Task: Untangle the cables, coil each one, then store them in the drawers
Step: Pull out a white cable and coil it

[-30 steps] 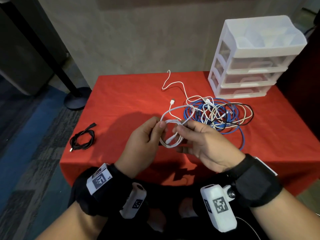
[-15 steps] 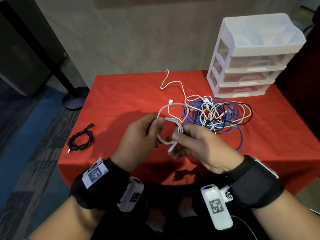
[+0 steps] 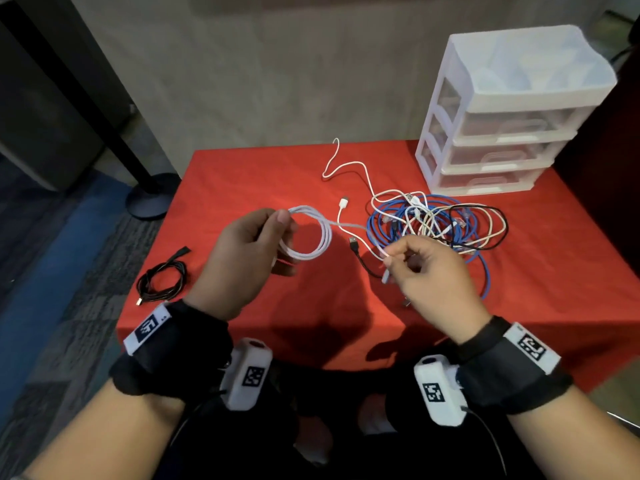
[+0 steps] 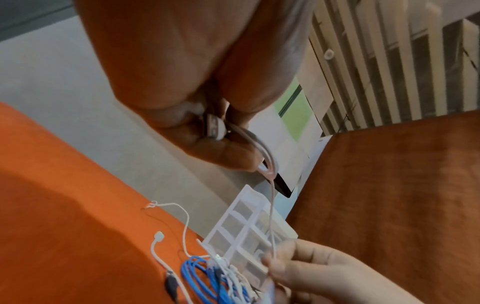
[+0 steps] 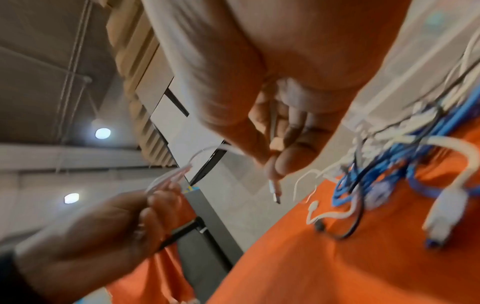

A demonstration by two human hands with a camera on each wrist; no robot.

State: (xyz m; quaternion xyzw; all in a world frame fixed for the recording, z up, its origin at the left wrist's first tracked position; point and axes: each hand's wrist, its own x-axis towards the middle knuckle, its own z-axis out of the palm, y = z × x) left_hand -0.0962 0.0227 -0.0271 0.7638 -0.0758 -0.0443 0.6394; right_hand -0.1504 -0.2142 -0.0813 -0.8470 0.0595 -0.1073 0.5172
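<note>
My left hand (image 3: 249, 251) pinches a small coil of white cable (image 3: 311, 237) above the red table, thumb on top of the loops (image 4: 262, 152). From the coil the same cable runs right to my right hand (image 3: 415, 265), which pinches it near its free end; the plug (image 5: 275, 189) sticks out below the fingers. Behind my right hand lies the tangle (image 3: 440, 226) of blue, white and black cables. A white three-drawer unit (image 3: 502, 133) stands at the back right, its drawers closed.
A coiled black cable (image 3: 162, 278) lies near the table's left edge. A loose white plug (image 3: 343, 203) and a black plug (image 3: 353, 242) lie between my hands. A dark post with a round base (image 3: 149, 199) stands on the floor to the left.
My hands have moved apart: the left one went left with the coil, the right one drew the cable's free end out to the right. The view has shifted closer.
</note>
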